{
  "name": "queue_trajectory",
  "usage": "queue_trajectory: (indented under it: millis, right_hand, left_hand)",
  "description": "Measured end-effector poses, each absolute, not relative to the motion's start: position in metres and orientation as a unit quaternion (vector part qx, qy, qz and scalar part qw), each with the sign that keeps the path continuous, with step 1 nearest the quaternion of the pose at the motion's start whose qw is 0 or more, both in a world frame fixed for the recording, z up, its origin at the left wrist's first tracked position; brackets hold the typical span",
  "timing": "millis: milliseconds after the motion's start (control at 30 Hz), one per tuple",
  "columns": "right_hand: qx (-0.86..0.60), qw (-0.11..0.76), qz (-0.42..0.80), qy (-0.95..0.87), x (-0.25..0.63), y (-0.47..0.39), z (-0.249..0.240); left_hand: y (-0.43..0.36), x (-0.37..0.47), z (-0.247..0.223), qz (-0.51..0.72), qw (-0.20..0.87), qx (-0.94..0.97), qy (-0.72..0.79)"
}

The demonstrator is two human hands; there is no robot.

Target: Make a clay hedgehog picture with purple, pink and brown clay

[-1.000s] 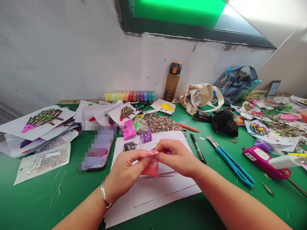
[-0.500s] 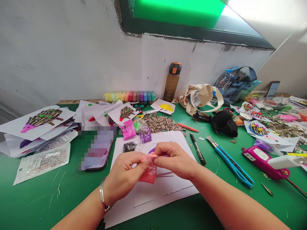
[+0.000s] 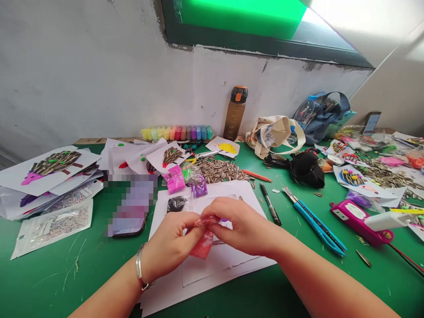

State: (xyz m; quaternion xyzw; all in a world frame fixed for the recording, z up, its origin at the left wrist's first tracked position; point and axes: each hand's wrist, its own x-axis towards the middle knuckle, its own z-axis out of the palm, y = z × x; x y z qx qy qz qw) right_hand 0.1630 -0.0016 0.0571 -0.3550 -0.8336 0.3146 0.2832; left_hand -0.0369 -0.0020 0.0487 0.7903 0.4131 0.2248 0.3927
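Note:
Both hands meet over a stack of white paper (image 3: pixel 228 269). My left hand (image 3: pixel 175 243), with a silver bracelet at the wrist, pinches the gathered top of a small plastic bag of pink-red clay (image 3: pixel 202 247). Thumb and fingers of my right hand (image 3: pixel 238 227) are closed on the same bunched end, and the bag hangs below them. A bit of purple shows behind my right fingers. Just beyond lie a packet of black clay (image 3: pixel 177 203), a pink packet (image 3: pixel 174 179) and a purple packet (image 3: pixel 199 185).
Sunflower seeds (image 3: pixel 220 171) lie in a pile behind the paper. To the right are a pen (image 3: pixel 270 204), a blue utility knife (image 3: pixel 316 223) and a magenta glue gun (image 3: pixel 359 221). At left sit a phone (image 3: pixel 132 207), bead packets (image 3: pixel 54 225) and hedgehog pictures (image 3: pixel 53 168). A bottle (image 3: pixel 235 115) stands behind.
My right fingers have shifted left and curled closer over the bag's gathered top. The bag now tilts slightly lower left. The whole view has drifted a little.

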Motion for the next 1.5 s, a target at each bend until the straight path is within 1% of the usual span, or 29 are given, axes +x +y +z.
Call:
queue_trajectory:
  millis: [133,233,333,500,633,733,800,867,1033,1133,1233,1367,1500]
  right_hand:
    - [-0.365,0.288,0.305,-0.831,0.165,0.001,0.053]
    - [-0.406,0.299,0.323,-0.801,0.166,0.004,0.051]
    - [-0.419,0.288,0.344,-0.789,0.165,0.004,0.05]
    - [-0.414,0.266,0.354,-0.795,0.164,0.005,0.047]
    - [-0.439,0.244,0.343,-0.794,0.161,0.006,0.042]
    - [-0.472,0.251,0.319,-0.783,0.157,0.005,0.04]
    - [-0.489,0.263,0.327,-0.764,0.153,0.005,0.038]
    - [-0.502,0.276,0.381,-0.726,0.152,0.007,0.035]
    - [-0.465,0.301,0.596,-0.581,0.157,0.015,0.032]
    - [-0.433,0.299,0.651,-0.547,0.16,0.018,0.034]
    - [-0.447,0.291,0.628,-0.566,0.16,0.016,0.034]
    - [-0.482,0.296,0.548,-0.616,0.157,0.013,0.031]
    - [-0.509,0.283,0.506,-0.636,0.154,0.012,0.031]
  left_hand:
    - [-0.001,-0.036,0.051,0.202,0.45,0.768,0.409]
    - [0.0,-0.036,0.051,0.224,0.474,0.734,0.432]
    - [0.002,-0.035,0.048,0.239,0.479,0.713,0.452]
    - [0.002,-0.034,0.047,0.216,0.469,0.728,0.45]
    - [0.002,-0.033,0.047,0.193,0.465,0.735,0.455]
    - [0.002,-0.033,0.047,0.201,0.464,0.726,0.467]
    - [0.003,-0.033,0.046,0.216,0.483,0.706,0.47]
    - [0.005,-0.033,0.047,0.23,0.515,0.677,0.473]
    - [0.01,-0.035,0.046,0.281,0.566,0.599,0.491]
    - [0.01,-0.037,0.045,0.297,0.562,0.593,0.495]
    - [0.009,-0.037,0.047,0.292,0.562,0.595,0.495]
    - [0.006,-0.034,0.051,0.246,0.613,0.575,0.482]
    - [0.004,-0.03,0.05,0.245,0.59,0.585,0.499]
